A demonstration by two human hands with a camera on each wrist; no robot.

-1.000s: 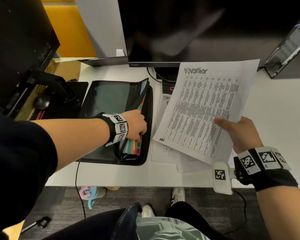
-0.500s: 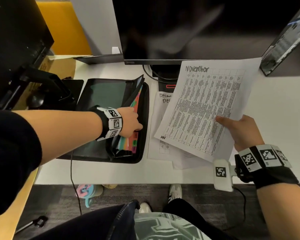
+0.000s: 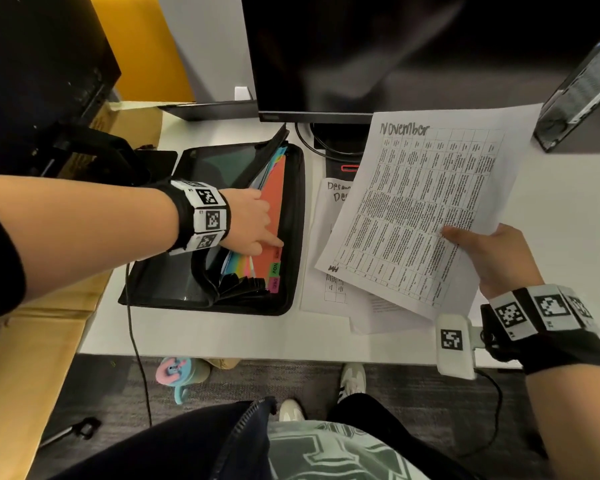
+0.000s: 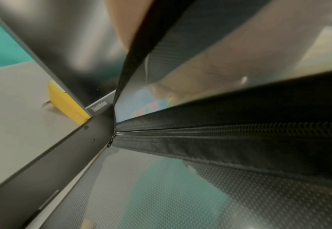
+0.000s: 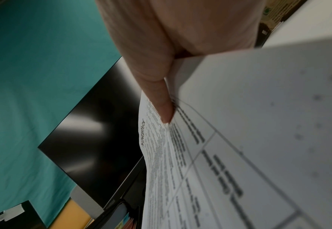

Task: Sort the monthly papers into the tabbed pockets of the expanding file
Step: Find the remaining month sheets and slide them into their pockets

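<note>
A black zip-up expanding file (image 3: 293, 216) lies open on the white desk (image 3: 222, 330), its coloured dividers fanned. My left hand (image 3: 257, 230) reaches into it, fingers laid flat on the orange divider (image 3: 274, 202), index tip just above the green NOV tab (image 3: 275, 268) and the pink tab (image 3: 274, 284). In the left wrist view the file's zipper (image 4: 239, 139) fills the frame. My right hand (image 3: 482, 251) pinches the sheet headed "November" (image 3: 426, 202) at its lower right and holds it above the desk. In the right wrist view the thumb (image 5: 161, 100) lies on that sheet (image 5: 239, 124).
More printed papers (image 3: 326, 237) lie on the desk right of the file, partly under the raised sheet. A dark monitor (image 3: 395, 46) stands behind, a black computer case (image 3: 579, 95) at far right. A cardboard box (image 3: 32, 341) sits left, and a cable (image 3: 136, 323) hangs over the front edge.
My left hand has moved back along the tabs and tipped the orange divider up, exposing the NOV and pink tabs. The right hand keeps the November sheet almost still.
</note>
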